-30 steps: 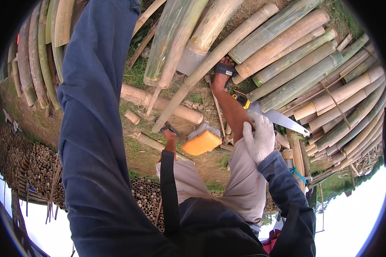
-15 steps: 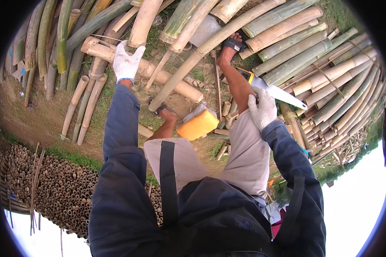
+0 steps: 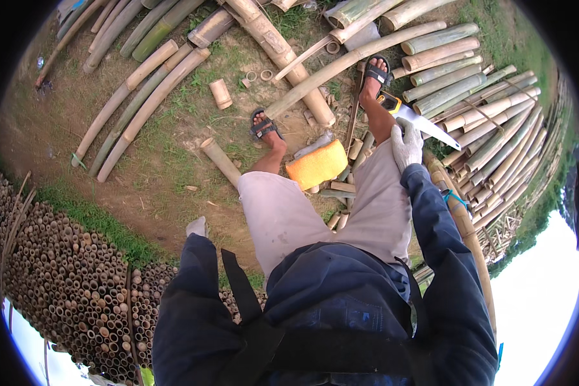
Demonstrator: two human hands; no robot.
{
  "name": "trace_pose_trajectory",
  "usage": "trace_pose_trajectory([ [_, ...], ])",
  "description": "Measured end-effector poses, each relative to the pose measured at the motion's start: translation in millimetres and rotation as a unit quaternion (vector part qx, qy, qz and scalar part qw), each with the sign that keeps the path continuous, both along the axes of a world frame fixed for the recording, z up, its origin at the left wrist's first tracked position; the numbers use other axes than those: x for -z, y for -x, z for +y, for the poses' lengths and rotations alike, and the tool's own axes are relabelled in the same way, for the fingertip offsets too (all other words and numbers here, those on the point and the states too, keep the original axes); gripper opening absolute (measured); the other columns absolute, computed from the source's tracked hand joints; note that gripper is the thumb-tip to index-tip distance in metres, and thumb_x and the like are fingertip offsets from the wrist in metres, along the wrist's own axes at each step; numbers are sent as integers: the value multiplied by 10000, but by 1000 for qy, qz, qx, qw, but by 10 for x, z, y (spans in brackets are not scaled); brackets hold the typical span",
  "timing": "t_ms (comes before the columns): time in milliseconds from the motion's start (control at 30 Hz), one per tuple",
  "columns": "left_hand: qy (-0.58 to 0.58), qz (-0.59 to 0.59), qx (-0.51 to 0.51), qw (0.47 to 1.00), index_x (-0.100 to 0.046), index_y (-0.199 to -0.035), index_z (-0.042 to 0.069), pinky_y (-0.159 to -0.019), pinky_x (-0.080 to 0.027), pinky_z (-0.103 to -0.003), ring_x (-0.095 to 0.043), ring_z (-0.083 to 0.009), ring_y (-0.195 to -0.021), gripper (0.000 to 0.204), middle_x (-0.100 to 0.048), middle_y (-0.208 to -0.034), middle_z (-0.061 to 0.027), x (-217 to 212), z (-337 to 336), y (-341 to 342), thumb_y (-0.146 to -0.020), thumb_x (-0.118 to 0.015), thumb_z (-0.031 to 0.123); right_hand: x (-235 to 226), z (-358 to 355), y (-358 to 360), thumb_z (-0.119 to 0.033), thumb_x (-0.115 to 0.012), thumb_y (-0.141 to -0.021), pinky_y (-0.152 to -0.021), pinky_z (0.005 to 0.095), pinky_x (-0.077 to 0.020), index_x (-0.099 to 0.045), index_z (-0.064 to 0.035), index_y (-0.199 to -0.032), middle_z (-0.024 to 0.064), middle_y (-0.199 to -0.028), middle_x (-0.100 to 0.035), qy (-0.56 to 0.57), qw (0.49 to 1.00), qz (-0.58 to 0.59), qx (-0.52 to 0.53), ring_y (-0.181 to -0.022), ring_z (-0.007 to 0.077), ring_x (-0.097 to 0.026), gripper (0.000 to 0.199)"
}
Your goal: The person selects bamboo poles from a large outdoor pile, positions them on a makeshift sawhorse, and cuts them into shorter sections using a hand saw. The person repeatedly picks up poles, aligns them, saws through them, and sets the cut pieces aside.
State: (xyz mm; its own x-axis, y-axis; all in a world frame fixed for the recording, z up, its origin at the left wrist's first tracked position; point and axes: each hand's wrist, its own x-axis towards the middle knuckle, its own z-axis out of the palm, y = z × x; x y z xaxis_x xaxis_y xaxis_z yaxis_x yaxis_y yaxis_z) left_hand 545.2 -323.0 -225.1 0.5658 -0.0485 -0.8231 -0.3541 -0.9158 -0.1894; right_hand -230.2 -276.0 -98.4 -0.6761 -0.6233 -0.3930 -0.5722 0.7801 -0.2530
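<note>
My right hand (image 3: 405,145), in a white glove, grips a hand saw (image 3: 413,119) with a yellow-and-black handle; its blade points right over the bamboo poles. It rests on my right thigh. My left hand (image 3: 197,226), also gloved, hangs at my left side near my hip, mostly hidden by the blue sleeve. A long bamboo pole (image 3: 360,56) lies across the ground under my right foot (image 3: 374,72). An orange-yellow cushion (image 3: 316,165) sits between my legs.
Bamboo poles (image 3: 476,83) are stacked at the right and long ones (image 3: 141,83) lie at upper left. A short bamboo piece (image 3: 220,94) and cut rings (image 3: 257,76) lie on the dirt. A stack of bamboo seen end-on (image 3: 64,283) fills the lower left.
My left arm has dropped from reaching up at the bamboo poles down to my left side. The view has tilted down. My right hand still holds the saw.
</note>
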Motion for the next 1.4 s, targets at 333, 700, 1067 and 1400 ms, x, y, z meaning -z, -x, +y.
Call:
trace_pose_trajectory([
  [333, 128, 163, -92, 974, -671, -1464, 29, -733, -592, -335, -730, -160, -882, 503, -782, -1167, -75, 401, 949, 1211, -1061, -786, 306, 477, 147, -502, -314, -707, -1020, -1059, 555, -548, -769, -105, -1274, 226, -1178, -785, -91, 985, -25, -141, -1173, 427, -728, 335],
  [700, 107, 366, 370, 847, -617, -1515, 61, -1133, -500, -481, -624, -379, -1323, 745, -665, -1438, -226, 2038, 1969, 2572, -895, -922, 339, 1124, -125, 466, -222, -674, -1100, -1111, 457, -538, -701, -22, -1416, 205, -1328, -751, -17, 978, -79, -194, -1257, 353, -708, 375],
  [1067, -8, 393, 558, 731, -651, -1319, 37, -1059, -526, -467, -649, -341, -1150, 632, -661, -1202, -199, 3773, 1265, 3210, -837, -956, 308, 1126, 870, 740, -405, -588, -1106, -1298, 519, -405, -508, 48, -1596, 273, -1564, -611, 216, 972, -84, 49, -1481, 418, -569, 673],
  [1400, 109, 267, 663, 691, -662, -1350, 25, -1087, -522, -477, -648, -348, -1194, 599, -670, -1270, -207, 3677, 169, 2803, -893, -917, 317, 1513, 2059, 7, -338, -635, -1128, -1203, 469, -511, -552, -44, -1575, 183, -1483, -677, 509, 783, -158, 321, -1371, 319, -664, 541],
])
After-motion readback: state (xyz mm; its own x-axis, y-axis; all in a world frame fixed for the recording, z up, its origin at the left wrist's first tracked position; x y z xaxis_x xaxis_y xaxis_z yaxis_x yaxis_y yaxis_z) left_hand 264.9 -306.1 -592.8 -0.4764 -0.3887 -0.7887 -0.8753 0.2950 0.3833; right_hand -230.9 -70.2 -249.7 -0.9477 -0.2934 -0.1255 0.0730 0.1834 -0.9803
